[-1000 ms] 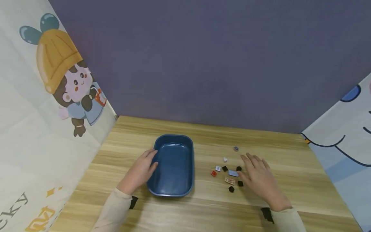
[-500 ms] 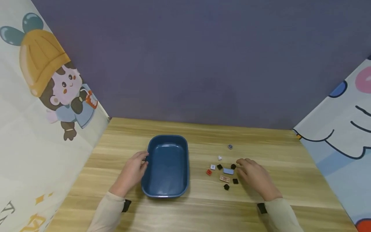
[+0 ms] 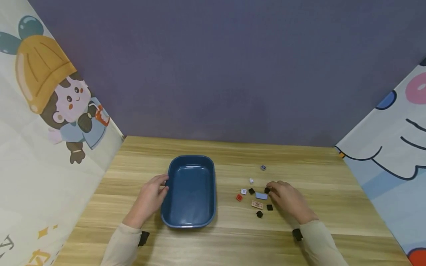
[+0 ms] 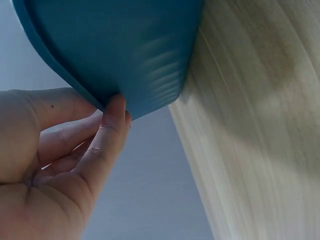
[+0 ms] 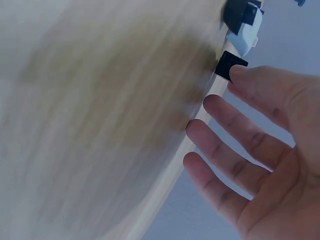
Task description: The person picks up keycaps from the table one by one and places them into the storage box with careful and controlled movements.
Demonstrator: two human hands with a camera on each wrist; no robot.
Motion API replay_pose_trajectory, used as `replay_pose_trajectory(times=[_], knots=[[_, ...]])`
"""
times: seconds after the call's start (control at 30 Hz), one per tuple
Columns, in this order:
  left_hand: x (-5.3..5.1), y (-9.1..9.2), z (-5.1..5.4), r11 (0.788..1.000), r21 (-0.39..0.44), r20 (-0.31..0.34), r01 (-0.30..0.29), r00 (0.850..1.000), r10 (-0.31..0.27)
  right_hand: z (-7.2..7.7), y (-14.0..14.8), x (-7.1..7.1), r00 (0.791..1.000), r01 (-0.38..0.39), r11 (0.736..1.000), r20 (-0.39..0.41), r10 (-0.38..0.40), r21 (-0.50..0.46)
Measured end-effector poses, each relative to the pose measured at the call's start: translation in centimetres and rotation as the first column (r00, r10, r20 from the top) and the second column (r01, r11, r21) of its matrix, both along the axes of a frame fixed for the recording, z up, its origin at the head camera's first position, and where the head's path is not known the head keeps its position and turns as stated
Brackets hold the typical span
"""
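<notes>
A dark blue rectangular tray (image 3: 189, 197) lies left of centre on the wooden table. My left hand (image 3: 146, 199) is at its left rim; in the left wrist view the thumb and fingers (image 4: 75, 130) pinch the rim near a corner. On the right, my right hand (image 3: 287, 199) reaches among small toy-brick pieces. Its thumb and forefinger pinch a small black piece (image 5: 230, 65), while the other fingers are spread. Beside it lie a light blue piece (image 3: 261, 196), a tan printed tile (image 3: 257, 204) and another black piece (image 3: 269, 207).
Further pieces lie near: a red one (image 3: 239, 197), a white printed tile (image 3: 244, 191), a white piece (image 3: 251, 180), black pieces (image 3: 259, 214), and a grey-blue one (image 3: 263, 167) farther back. A dark purple wall (image 3: 213, 74) rises behind the table (image 3: 213, 245).
The right hand has come down and left, its thumb and forefinger closing on the black piece. The left hand stays at the tray's rim. The head view has shifted slightly.
</notes>
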State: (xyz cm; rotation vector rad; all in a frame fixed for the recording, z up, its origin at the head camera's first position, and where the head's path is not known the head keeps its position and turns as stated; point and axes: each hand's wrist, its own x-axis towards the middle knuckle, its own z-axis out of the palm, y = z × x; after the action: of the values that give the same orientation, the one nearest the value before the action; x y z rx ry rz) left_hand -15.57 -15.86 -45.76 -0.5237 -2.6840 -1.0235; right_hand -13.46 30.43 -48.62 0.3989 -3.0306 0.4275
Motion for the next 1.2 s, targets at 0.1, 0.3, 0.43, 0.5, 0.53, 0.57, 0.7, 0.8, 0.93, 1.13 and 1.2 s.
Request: replay_pose_trajectory(times=[0.1, 0.3, 0.43, 0.5, 0.53, 0.57, 0.7, 0.8, 0.93, 1.13, 1.2], knots=[[0.1, -0.1, 0.0, 0.999, 0.028, 0.044, -0.015, 0.999, 0.014, 0.1, 0.0, -0.1, 1.0, -0.012, 1.0, -0.006, 0.012, 0.004], [0.0, -0.3, 0.0, 0.998, 0.039, 0.09, -0.039, 0.995, 0.035, 0.4, 0.0, 0.0, 1.0, -0.005, 1.0, -0.006, 0.005, 0.008], [-0.1, -0.3, 0.0, 0.998, 0.039, 0.1, -0.041, 0.994, 0.037, 1.0, -0.3, 0.1, 1.0, -0.001, 1.0, -0.028, 0.001, 0.009], [-0.2, -0.4, 0.0, 0.998, 0.041, 0.105, -0.039, 0.994, 0.035, 1.7, -0.9, 0.1, 0.999, -0.012, 1.0, -0.048, 0.013, 0.013], [-0.2, -0.4, 0.0, 0.999, 0.04, 0.106, -0.037, 0.994, 0.033, 2.0, -1.2, 0.1, 0.998, -0.02, 1.0, -0.057, 0.021, 0.016], [-0.2, -0.5, 0.0, 0.999, 0.039, 0.107, -0.036, 0.994, 0.031, 2.4, -1.7, 0.1, 0.997, -0.031, 0.999, -0.066, 0.032, 0.019], [-0.1, -0.6, -0.1, 0.999, 0.032, 0.122, -0.03, 0.992, 0.026, 4.0, -3.8, 0.0, 0.991, -0.088, 0.996, -0.102, 0.09, 0.026], [-0.1, -0.7, -0.1, 0.999, 0.034, 0.134, -0.022, 0.991, 0.017, 5.1, -5.6, -0.1, 0.98, -0.136, 0.99, -0.143, 0.14, 0.034], [-0.1, -0.8, -0.2, 0.999, 0.045, 0.138, -0.013, 0.99, 0.007, 6.2, -8.1, -0.4, 0.961, -0.193, 0.98, -0.193, 0.199, 0.05], [0.0, -0.9, -0.2, 0.999, 0.044, 0.165, -0.026, 0.986, 0.019, 6.9, -11.7, -0.9, 0.937, -0.265, 0.963, -0.22, 0.271, 0.056], [0.0, -0.9, -0.2, 0.999, 0.046, 0.177, -0.028, 0.984, 0.02, 6.9, -12.8, -1.2, 0.924, -0.292, 0.955, -0.238, 0.298, 0.061]])
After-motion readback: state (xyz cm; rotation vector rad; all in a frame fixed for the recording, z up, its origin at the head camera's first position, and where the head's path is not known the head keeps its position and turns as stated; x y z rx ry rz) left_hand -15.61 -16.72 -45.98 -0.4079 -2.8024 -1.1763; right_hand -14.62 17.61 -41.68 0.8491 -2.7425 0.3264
